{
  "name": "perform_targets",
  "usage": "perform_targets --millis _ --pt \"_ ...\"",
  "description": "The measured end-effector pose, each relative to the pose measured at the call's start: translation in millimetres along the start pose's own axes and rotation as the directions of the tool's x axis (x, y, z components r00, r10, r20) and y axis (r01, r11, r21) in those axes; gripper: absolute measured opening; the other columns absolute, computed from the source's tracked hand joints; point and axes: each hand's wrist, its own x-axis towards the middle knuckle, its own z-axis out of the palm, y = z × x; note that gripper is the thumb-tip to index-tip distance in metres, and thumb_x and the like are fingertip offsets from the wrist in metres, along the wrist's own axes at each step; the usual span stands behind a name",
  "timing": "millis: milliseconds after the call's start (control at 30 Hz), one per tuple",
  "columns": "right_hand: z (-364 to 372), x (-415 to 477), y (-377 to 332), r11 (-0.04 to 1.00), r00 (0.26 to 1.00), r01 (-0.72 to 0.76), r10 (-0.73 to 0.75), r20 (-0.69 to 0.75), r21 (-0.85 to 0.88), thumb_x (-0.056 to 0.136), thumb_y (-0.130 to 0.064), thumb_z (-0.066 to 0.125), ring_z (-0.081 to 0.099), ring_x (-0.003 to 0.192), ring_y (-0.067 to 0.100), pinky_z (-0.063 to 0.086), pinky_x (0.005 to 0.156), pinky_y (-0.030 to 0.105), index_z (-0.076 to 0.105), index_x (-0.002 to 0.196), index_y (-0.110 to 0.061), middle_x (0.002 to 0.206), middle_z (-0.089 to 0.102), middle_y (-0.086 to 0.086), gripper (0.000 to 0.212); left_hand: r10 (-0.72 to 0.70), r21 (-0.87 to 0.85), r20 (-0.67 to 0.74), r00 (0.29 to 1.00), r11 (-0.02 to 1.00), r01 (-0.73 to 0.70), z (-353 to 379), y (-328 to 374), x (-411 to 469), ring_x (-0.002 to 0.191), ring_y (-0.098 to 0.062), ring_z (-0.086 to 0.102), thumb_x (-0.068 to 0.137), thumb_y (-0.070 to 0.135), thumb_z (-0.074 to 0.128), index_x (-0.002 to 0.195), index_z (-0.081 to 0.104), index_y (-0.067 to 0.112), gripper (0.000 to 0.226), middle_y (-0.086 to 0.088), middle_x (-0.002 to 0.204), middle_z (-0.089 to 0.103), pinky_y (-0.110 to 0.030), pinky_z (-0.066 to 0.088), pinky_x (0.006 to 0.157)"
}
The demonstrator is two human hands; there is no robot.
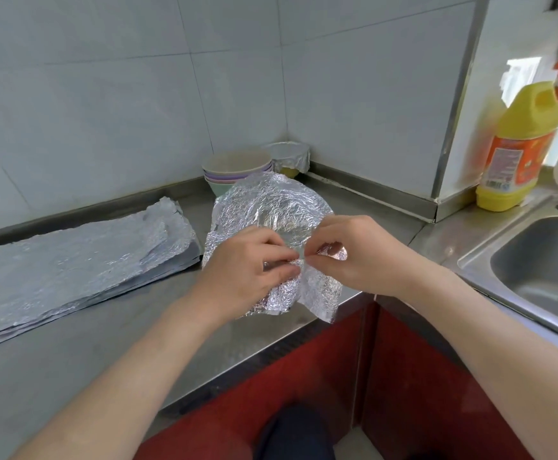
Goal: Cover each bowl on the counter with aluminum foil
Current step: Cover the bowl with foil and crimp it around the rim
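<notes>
**Folding Foil Down Over a Bowl**

A crinkly foil sheet [271,207] sits in a round hump on the steel desk [55,366], close to the front edge. The hump looks like a bowl is under it. The bowl itself is hidden, so that is only a guess.

Both hands are at the near side of the sheet. The left hand [249,263] has its fingers curled down on the foil, so its grip is closed on the sheet. The right hand [357,257] pinches the edge between thumb and finger, so its grip is closed on the foil too. The two hands meet almost fingertip to fingertip. I think they hold it this way to gather the loose flap and press it snug around the rim, so the cover will not slip off.

Back in the corner is a covered bowl [289,157] with foil already wrapped over its top. Just beside it stands a stack of bowls [237,167] with no foil yet. So the job looks early: one done, one in hand, more to go.

On the left lies a flat pile of foil sheets [71,260], kept near so the next sheet is easy to reach. A yellow bottle [520,144] and a sink [536,260] are off to the right, well apart from the work.

Foil tears easily, so soft pressing is best.
</notes>
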Motion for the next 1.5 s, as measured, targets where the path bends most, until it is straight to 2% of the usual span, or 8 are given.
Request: perform_targets --millis 133,433,700,800,933,1133,1300,1500 --pt "2.0 1.3 -0.9 1.0 1.0 -0.012 0.012 -0.013 -0.028 0.081 -0.028 0.076 0.06 0.073 0.013 0.05 0.073 0.037 0.075 0.084 -0.017 0.08 0.062 -0.008 0.011 0.065 0.062 -0.011 0.998 0.996 -0.064 5.0 0.3 1.8 0.079 -0.013 0.056 0.079 0.031 0.07 0.093 0.077 0.018 0.02 0.006 0.084 0.064 -0.031 0.048 0.071" --pt "17.4 1.9 5.5 0.984 0.996 0.054 -0.065 -0.058 -0.171 0.083 -0.017 0.074 0.053 0.078 0.023 0.046 0.069 0.034 0.067 0.08 -0.012 0.08 0.059 -0.002 0.009 0.187 0.224 -0.041 0.982 0.959 -0.173 14.3 -2.1 -0.6 0.075 -0.02 0.056 0.089 0.028 0.058 0.09 0.072 0.009 0.023 -0.002 0.083 0.063 -0.029 0.044 0.071" --pt "5.9 -1.4 11.6 0.995 0.999 0.022 -0.026 -0.035 -0.099 0.083 -0.016 0.074 0.048 0.08 0.009 0.042 0.075 0.025 0.07 0.085 -0.014 0.084 0.061 -0.007 0.005 -0.081 0.038 -0.075 0.994 0.996 0.084 -2.3 1.0 -7.6 0.084 -0.008 0.052 0.085 0.054 0.058 0.091 0.076 0.023 0.036 0.012 0.084 0.062 -0.024 0.042 0.076" --pt "5.8 -1.9 10.7 0.997 0.999 0.018 -0.02 -0.027 -0.076 0.083 -0.018 0.074 0.05 0.081 0.006 0.044 0.077 0.023 0.07 0.085 -0.018 0.084 0.061 -0.01 0.005 -0.199 -0.047 -0.078 0.977 0.98 0.196 -13.0 -8.1 -12.4 0.09 0.0 0.051 0.079 0.044 0.07 0.087 0.076 0.029 0.019 0.017 0.085 0.061 -0.022 0.04 0.079" --pt "5.4 1.9 11.0 0.996 1.0 0.001 -0.002 -0.011 -0.087 0.082 -0.018 0.075 0.055 0.081 0.01 0.048 0.077 0.029 0.071 0.083 -0.018 0.083 0.063 -0.009 0.005 -0.182 -0.025 -0.103 0.978 0.983 0.181 -10.7 -9.3 -16.4 0.089 -0.001 0.051 0.074 0.034 0.079 0.086 0.076 0.028 0.014 0.018 0.084 0.06 -0.018 0.038 0.079" --pt "5.3 3.9 13.5 0.995 1.0 -0.007 0.006 -0.014 -0.098 0.082 -0.018 0.075 0.054 0.08 0.012 0.045 0.076 0.028 0.069 0.082 -0.018 0.082 0.062 -0.009 0.006 -0.039 0.07 -0.171 0.985 0.996 0.052 -3.0 -11.5 -19.8 0.083 -0.011 0.055 0.074 0.026 0.08 0.085 0.076 0.017 0.015 0.01 0.084 0.064 -0.029 0.047 0.074" --pt "-1.0 2.7 14.3 0.997 0.999 -0.035 0.035 0.001 -0.074 0.08 -0.016 0.077 0.054 0.079 0.007 0.045 0.078 0.026 0.072 0.085 -0.02 0.086 0.062 -0.01 0.007 -0.044 0.043 -0.04 0.998 0.998 0.046 -11.9 -7.0 -17.6 0.088 -0.007 0.058 0.084 0.037 0.067 0.092 0.074 0.022 0.018 0.015 0.09 0.067 -0.034 0.05 0.082" --pt "-11.2 4.3 -1.1 0.991 0.998 -0.067 0.067 0.001 -0.115 0.086 -0.031 0.07 0.057 0.107 0.01 0.043 0.095 0.03 0.073 0.109 -0.026 0.113 0.065 -0.007 0.023 -0.084 -0.004 0.02 0.996 0.996 0.084 -16.6 -3.8 -12.2 0.088 -0.006 0.06 0.086 0.025 0.07 0.097 0.076 0.023 0.013 0.014 0.09 0.068 -0.033 0.051 0.082"
